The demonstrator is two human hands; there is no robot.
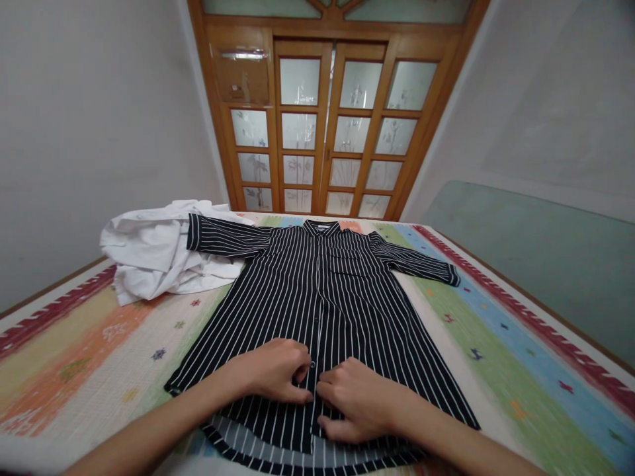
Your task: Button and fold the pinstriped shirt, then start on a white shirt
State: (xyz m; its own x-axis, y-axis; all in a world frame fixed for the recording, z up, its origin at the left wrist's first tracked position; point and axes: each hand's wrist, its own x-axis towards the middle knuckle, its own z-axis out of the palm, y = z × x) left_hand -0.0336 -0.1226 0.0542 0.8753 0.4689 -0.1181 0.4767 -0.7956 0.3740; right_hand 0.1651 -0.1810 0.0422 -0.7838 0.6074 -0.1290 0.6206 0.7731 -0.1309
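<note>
A black shirt (302, 291) with white stripes lies front up, its collar at the far end and both sleeves spread outward. My left hand (280, 370) is curled on the left side of the front opening near the hem, thumb and fingers closed at the cloth edge. Just across the opening, my right hand (354, 400) is also curled, its fingers closed on the button strip. A small button (312, 364) shows beside the left fingers. Below the hands, the curved back hem (292, 456) shows its grey inner side.
A crumpled white garment (153, 251) lies at the far left, partly under the shirt's left sleeve. Beneath everything is a colourful striped cover (169, 330). A wooden door with glass panes (322, 125) stands beyond, and a greenish panel (540, 244) leans along the right wall.
</note>
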